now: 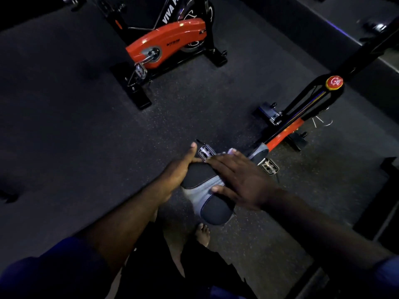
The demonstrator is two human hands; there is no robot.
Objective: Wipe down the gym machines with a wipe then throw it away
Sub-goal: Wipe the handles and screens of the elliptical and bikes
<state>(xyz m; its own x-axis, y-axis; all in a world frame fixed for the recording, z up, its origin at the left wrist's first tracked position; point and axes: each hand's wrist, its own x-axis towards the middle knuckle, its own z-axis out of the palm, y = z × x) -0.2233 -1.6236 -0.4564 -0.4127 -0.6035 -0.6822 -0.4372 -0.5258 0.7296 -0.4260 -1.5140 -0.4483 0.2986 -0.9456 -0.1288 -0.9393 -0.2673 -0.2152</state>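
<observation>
On the saddle (pixel 203 193) before us, our right hand (pixel 239 180) lies flat, pressing what looks like the wipe (pixel 231 151); our left hand (pixel 179 171) grips the saddle's edge. Thin, limp and probably damp, the wipe would bunch easily, so we'd pin it under spread fingers.

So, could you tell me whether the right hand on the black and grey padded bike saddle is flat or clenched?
Flat: the right hand lies palm down on the black and grey padded saddle, fingers straight and spread.
</observation>
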